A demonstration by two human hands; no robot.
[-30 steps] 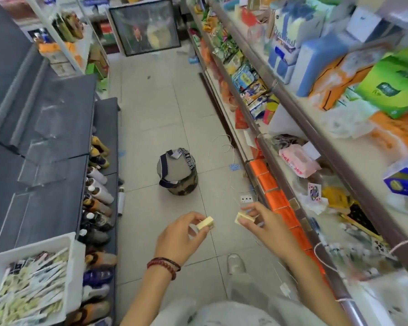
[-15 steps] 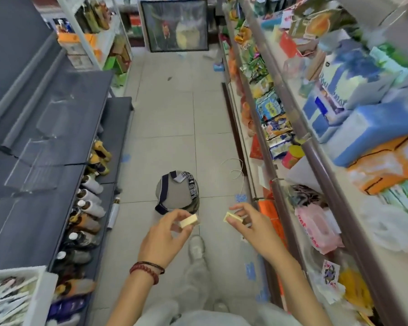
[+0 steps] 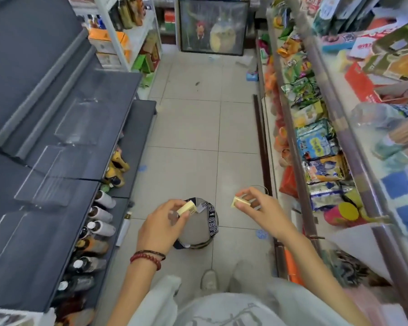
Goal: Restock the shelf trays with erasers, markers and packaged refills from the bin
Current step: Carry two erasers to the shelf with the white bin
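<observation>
My left hand (image 3: 161, 228) pinches a small pale yellow eraser (image 3: 187, 208) between thumb and fingertips, above a grey cap on the floor. My right hand (image 3: 260, 211) pinches a second pale yellow eraser (image 3: 240, 201) the same way, a short gap to the right. Both are held out in front of me over the aisle floor. A corner of the white bin (image 3: 14, 317) with packaged refills shows at the bottom left edge, mostly cut off.
A grey cap with a black lettered strap (image 3: 199, 228) lies on the tiled floor. Dark grey shelves (image 3: 64, 142) with clear dividers run along the left, bottles (image 3: 99, 228) on the lowest tier. Shelves of snacks and goods (image 3: 316, 142) line the right. A framed picture (image 3: 213, 25) leans at the aisle's end.
The view has tilted up and forward down the aisle; the bin has slid almost out of sight at bottom left. Both hands still hold their erasers, now over the cap.
</observation>
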